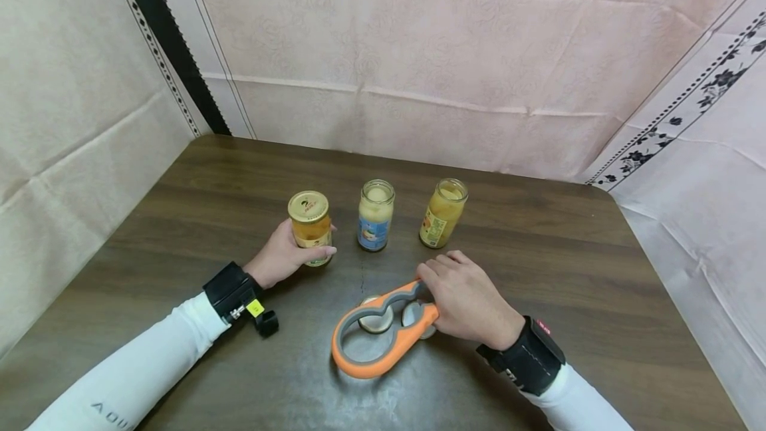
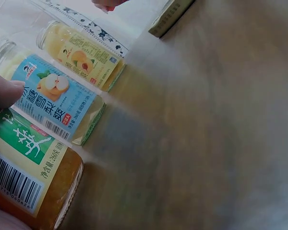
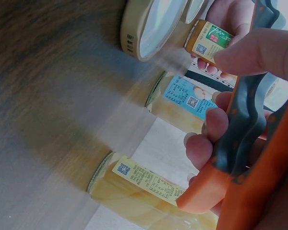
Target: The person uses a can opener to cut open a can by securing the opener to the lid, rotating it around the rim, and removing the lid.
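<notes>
One opener [image 1: 404, 343], gripped by right hand [image 1: 469, 298], overhangs two lids [image 1: 376, 323]; left hand [image 1: 284, 257] clasps one of three jars [image 1: 310, 229].

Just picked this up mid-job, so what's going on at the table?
A person's left-hand grip holds an upright jar with its lid on. The right-hand grip holds an orange-and-grey ring-shaped tool by its handles, away from that jar. Two lidless jars stand nearby, one blue-labelled and one yellow-labelled, both with contents inside. Two loose lids lie on the table, partly hidden by the tool in the head view.
</notes>
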Tool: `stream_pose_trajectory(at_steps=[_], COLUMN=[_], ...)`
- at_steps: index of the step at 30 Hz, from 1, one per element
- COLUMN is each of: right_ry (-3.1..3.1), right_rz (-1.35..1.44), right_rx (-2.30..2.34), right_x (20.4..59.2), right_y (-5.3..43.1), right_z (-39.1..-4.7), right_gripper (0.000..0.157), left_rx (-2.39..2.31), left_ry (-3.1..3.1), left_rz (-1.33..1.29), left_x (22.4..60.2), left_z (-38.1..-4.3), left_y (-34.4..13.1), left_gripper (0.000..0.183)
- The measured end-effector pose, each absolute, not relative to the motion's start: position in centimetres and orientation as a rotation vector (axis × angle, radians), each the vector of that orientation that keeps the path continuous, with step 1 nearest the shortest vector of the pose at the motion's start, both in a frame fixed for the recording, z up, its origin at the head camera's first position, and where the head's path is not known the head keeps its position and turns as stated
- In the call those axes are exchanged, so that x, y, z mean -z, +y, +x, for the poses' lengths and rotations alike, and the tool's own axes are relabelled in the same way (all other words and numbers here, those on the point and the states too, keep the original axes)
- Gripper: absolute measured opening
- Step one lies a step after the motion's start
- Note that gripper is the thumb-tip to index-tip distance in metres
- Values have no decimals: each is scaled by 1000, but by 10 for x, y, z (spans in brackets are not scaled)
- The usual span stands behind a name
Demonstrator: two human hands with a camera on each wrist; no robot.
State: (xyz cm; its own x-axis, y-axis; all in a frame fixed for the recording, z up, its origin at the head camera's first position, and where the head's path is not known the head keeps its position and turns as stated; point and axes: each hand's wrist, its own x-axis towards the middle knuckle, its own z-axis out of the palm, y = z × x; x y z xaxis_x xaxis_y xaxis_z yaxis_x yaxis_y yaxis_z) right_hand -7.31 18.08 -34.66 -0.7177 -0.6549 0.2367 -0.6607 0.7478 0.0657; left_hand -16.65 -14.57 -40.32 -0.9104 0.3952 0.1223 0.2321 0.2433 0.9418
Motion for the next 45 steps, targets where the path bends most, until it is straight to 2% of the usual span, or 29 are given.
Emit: stream_pose_trajectory(at_steps=[15, 34, 45], right_ry=[-2706, -2690, -2689], right_rz=[1039, 1055, 1080], right_rx=[-32, -38, -210], right_x=[346, 346, 338], right_y=[179, 179, 175], right_z=[-73, -71, -70], right_gripper=[20, 29, 39], left_rx=[-1724, -1734, -1755], left_ry=[2346, 2307, 2289], left_rz=[610, 637, 658], left_x=[401, 402, 402], left_z=[-149, -132, -127], left_y=[-151, -155, -155], left_gripper=[57, 56, 56])
